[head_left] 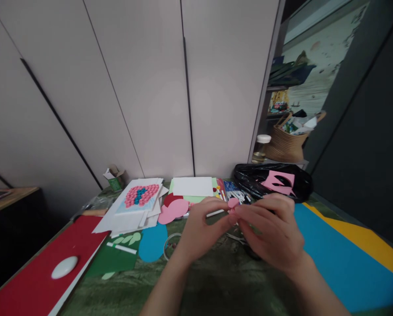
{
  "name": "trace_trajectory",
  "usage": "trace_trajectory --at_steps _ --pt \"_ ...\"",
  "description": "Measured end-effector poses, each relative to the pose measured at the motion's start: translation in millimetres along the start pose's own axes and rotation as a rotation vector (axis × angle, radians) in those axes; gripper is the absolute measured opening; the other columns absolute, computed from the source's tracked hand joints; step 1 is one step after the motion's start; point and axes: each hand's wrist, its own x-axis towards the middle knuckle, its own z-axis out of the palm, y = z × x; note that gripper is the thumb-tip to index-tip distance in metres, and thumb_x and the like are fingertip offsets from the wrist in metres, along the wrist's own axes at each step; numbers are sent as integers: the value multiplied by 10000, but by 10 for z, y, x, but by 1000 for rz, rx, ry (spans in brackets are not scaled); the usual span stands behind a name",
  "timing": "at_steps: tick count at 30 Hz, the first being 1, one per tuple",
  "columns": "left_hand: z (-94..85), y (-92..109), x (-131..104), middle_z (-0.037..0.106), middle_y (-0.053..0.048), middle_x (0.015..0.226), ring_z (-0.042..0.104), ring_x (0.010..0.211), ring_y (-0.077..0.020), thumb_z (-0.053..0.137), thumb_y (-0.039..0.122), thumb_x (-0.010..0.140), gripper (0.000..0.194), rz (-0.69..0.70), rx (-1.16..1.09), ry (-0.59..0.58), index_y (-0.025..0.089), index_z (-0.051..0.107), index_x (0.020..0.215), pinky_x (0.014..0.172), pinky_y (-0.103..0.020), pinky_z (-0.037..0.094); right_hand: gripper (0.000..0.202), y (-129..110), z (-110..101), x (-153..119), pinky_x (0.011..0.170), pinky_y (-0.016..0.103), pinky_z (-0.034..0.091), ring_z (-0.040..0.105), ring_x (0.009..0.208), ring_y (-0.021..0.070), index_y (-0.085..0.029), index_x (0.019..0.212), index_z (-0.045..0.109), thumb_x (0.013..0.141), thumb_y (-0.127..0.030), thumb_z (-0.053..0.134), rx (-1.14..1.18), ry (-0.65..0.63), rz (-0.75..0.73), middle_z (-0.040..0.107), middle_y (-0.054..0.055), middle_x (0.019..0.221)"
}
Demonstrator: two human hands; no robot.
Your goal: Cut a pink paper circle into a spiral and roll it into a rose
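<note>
Both my hands meet over the middle of the table, pinching a small curled piece of pink paper (233, 203) between the fingertips. My left hand (207, 224) grips it from the left with thumb and forefinger. From the right, my right hand (271, 228) closes on the same piece, its other fingers bent. Below the hands lie scissors (237, 239), partly hidden by the right hand. Pink paper cut in rounded shapes (173, 210) rests left of my left hand, near a blue rounded paper cutout (153, 242) and a clear round dish or roll (171, 245).
A sheet with pink and blue paper rosettes (140, 195) lies on white papers at left. Green paper (113, 261), a marker (121, 248), and red board with a white oval object (64, 267) are nearer. At right are blue sheets (341, 254) and a black bag (249, 175) with pink scraps.
</note>
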Motion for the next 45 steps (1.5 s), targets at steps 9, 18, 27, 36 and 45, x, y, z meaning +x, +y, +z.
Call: trace_trajectory --at_steps 9,18,27,36,45 --pt "6 19 15 710 -56 867 613 841 -177 630 289 803 128 50 92 31 184 697 831 774 -320 481 362 -30 60 28 780 396 410 522 821 193 -256 1044 607 726 -108 695 73 119 -3 710 -11 842" --pt "14 -2 15 704 -39 839 607 831 -166 648 266 791 97 102 142 65 182 680 827 778 -313 466 374 -12 51 -12 781 409 383 509 817 197 -252 1057 599 725 -117 708 41 116 -26 707 -18 809" --pt "6 -25 24 673 -33 832 571 817 -158 479 260 900 222 151 77 34 184 655 788 785 -310 418 334 -3 64 18 732 386 392 502 765 178 -266 1022 614 735 -118 700 92 137 37 619 0 757" --pt "50 -89 37 671 -35 836 561 820 -166 491 237 889 191 196 239 108 181 627 767 786 -329 392 292 2 75 40 721 360 393 506 738 161 -276 994 620 750 -128 683 85 158 74 580 1 761" --pt "44 -110 58 604 -26 822 567 812 -152 619 185 792 10 69 -15 175 183 615 801 737 -289 445 267 -4 85 51 727 349 363 501 738 162 -291 983 629 762 -147 670 67 127 90 586 -5 743"
